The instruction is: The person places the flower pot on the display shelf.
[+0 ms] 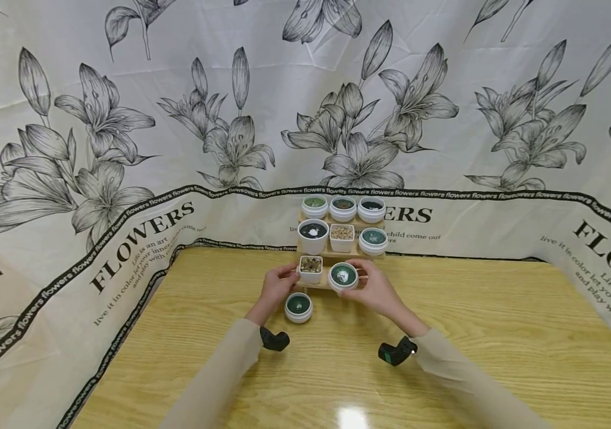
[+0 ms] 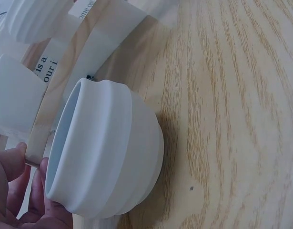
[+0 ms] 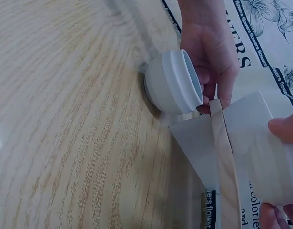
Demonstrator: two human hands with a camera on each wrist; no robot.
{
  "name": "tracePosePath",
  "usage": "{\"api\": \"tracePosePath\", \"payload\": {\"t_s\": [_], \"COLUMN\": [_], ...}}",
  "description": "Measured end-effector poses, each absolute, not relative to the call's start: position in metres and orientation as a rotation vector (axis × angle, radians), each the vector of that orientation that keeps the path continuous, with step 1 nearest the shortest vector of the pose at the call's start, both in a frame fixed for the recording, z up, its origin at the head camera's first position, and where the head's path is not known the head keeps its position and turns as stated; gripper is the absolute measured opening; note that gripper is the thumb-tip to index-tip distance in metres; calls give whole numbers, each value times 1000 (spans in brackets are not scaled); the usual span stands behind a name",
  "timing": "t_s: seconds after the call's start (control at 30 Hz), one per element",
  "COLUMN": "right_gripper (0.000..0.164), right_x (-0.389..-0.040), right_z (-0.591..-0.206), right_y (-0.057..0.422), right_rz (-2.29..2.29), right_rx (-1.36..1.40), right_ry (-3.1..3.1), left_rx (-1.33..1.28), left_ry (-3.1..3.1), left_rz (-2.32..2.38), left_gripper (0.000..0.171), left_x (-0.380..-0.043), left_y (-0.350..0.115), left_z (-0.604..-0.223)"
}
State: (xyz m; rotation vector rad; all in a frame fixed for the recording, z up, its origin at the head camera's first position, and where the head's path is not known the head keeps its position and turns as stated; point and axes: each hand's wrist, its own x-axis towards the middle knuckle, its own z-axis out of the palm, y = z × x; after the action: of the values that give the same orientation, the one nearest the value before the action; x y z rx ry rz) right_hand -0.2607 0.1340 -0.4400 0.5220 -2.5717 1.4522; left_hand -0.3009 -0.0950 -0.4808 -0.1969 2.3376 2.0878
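My left hand [image 1: 277,286] grips the left end of the lowest board of a wooden tiered stand [image 2: 65,71], thumb above and fingers below. My right hand [image 1: 375,289] holds a round white pot [image 1: 343,275] with a dark green and white top, at the right part of that board. Beside it on the board stands a square white pot [image 1: 310,269] with a brown and green top. Another round white pot [image 2: 106,148], dark green on top, stands on the table in front of the stand, close to my left fingers.
On the stand's middle tier sit a dark-topped pot [image 1: 313,236], a square pebble-topped pot [image 1: 342,236] and a teal-topped pot [image 1: 373,241]. Three round pots [image 1: 343,208] line the top tier. A flower-printed cloth [image 1: 241,220] hangs behind the wood-grain table [image 1: 471,316].
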Motion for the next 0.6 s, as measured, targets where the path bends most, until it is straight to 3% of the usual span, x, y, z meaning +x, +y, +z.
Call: {"api": "tracePosePath", "payload": {"t_s": [0.6], "right_gripper": [65], "right_x": [-275], "right_z": [-451], "right_y": [129], "right_rz": [1585], "right_rx": [428], "right_ry": [-2563], "left_rx": [-201], "left_ry": [2324], "left_rz": [2089], "left_gripper": [33], "left_x": [-300], "left_y": [-95], "left_z": [-480]}}
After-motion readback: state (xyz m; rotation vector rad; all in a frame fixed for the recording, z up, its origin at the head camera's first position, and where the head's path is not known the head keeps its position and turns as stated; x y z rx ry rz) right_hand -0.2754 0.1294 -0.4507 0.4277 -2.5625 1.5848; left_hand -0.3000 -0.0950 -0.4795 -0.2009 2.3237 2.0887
